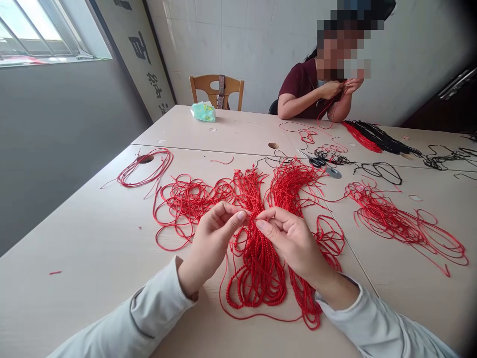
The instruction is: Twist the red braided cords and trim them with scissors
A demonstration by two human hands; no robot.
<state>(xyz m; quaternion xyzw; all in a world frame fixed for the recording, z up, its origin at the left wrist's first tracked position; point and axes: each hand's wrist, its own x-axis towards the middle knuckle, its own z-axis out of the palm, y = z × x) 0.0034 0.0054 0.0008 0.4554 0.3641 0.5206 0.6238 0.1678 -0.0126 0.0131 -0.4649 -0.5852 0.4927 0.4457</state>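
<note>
Left hand (212, 243) and right hand (288, 243) are both on the red twisted cord (257, 263), a bundled hank lying on the counter (74, 308) directly under them. Both grips are closed, thumb and fingers of each pinching cord at the hank's upper part, fingertips (242, 216) of the two hands just apart. Exact strands held: too thin to tell. The hank splays into a second bundle beyond the hands, with loops by the right wrist.

More red cord: loose tangle (182, 209) left of the hands, coil (145, 169) by a counter hole further left, large tangle (387, 219) to the right. Further off, scissors (316, 161) and a metal disc (333, 172) sit near a black loop (380, 171); a black hank (376, 136) lies at the far side. Across the counter, a co-worker's hands (331, 89) hold a red strand. Green bag (203, 112) sits on the counter in front of a wooden chair (216, 89).
</note>
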